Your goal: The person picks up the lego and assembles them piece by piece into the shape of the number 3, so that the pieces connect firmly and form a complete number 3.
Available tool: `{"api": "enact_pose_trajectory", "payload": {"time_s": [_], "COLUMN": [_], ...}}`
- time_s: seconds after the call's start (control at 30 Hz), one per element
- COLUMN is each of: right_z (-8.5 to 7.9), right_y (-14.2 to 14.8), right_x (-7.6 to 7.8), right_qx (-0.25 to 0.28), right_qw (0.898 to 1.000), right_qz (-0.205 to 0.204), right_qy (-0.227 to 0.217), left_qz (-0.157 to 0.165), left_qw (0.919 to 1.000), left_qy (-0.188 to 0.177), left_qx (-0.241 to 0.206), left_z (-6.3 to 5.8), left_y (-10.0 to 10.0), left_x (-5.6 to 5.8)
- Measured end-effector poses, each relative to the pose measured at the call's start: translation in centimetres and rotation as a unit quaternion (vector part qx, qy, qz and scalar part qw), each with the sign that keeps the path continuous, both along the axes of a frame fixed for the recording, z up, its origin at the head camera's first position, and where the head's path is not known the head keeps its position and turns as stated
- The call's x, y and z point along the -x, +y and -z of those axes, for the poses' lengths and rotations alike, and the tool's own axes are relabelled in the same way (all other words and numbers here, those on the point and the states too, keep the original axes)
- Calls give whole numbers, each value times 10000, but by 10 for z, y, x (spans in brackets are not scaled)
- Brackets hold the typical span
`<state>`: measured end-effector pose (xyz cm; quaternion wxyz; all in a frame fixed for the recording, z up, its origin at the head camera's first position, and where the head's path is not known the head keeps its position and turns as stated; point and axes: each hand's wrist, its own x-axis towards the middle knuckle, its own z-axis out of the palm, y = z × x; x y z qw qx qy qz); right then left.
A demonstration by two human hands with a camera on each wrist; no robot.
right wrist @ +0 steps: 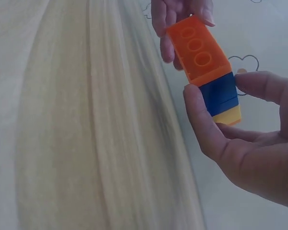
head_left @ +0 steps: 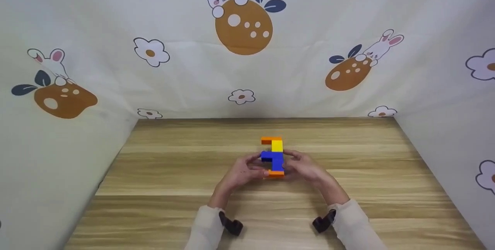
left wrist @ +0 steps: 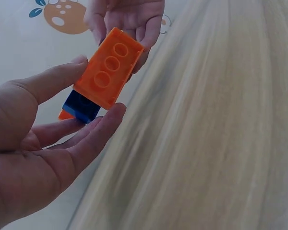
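Note:
Between both hands is a joined stack of toy building blocks. Seen from the head, it runs from a far orange block [head_left: 267, 140] through a yellow block [head_left: 277, 146] and blue blocks [head_left: 277, 164] to a near orange block [head_left: 276, 173]. The left hand [head_left: 243, 170] holds the stack from the left, its thumb at the near orange block. From the right, the right hand [head_left: 305, 166] grips the stack at the blue and yellow part. The near orange block's hollow underside, with round tubes, faces the wrist cameras; in the right wrist view the blue blocks [right wrist: 220, 93] show behind it.
A wood-grain table [head_left: 162, 180] lies under the hands. Pale curtains [head_left: 185, 79] printed with rabbits, oranges and flowers stand at the back and both sides. Each sleeved wrist carries a black camera mount, the left mount [head_left: 232, 226] and the right mount [head_left: 323, 223].

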<state>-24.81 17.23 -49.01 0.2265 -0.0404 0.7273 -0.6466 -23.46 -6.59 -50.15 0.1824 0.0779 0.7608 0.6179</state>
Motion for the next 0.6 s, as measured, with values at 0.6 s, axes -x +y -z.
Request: {"api": "enact_pose_trajectory", "payload": {"time_s": [0.6], "right_z": [12], "right_y": [-9], "right_x": [-1], "right_qx": [359], "right_qw": [9990], "right_qz": [33], "right_qy": [-281], "left_qz": [-280], "left_qw": [9935], "left_qy": [298], "left_qx": [1064], "left_z": [7], "left_y": [7], "left_x": [1]}}
